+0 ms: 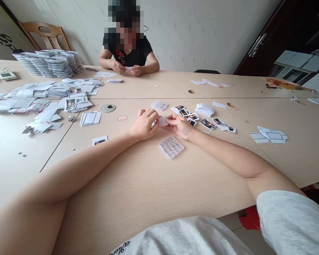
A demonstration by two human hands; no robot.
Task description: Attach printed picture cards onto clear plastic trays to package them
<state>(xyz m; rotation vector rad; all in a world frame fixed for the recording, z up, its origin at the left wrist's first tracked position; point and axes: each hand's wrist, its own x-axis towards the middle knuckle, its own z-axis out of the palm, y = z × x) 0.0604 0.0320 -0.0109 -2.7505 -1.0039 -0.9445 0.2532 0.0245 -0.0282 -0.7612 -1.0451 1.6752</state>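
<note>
Grey sleeve (pixel 292 219), white card (pixel 163 120) pinched between left hand (pixel 145 124) and right hand (pixel 179 125)

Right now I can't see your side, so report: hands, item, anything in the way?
Left hand, right hand both pinching small white card. Clear plastic case flat, near side of hands, untouched. Photo cards scattered beyond right hand.

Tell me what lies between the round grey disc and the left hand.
A small red-outlined label lies flat between the round grey disc and the left hand, touching neither. Seen in the head view.
</note>
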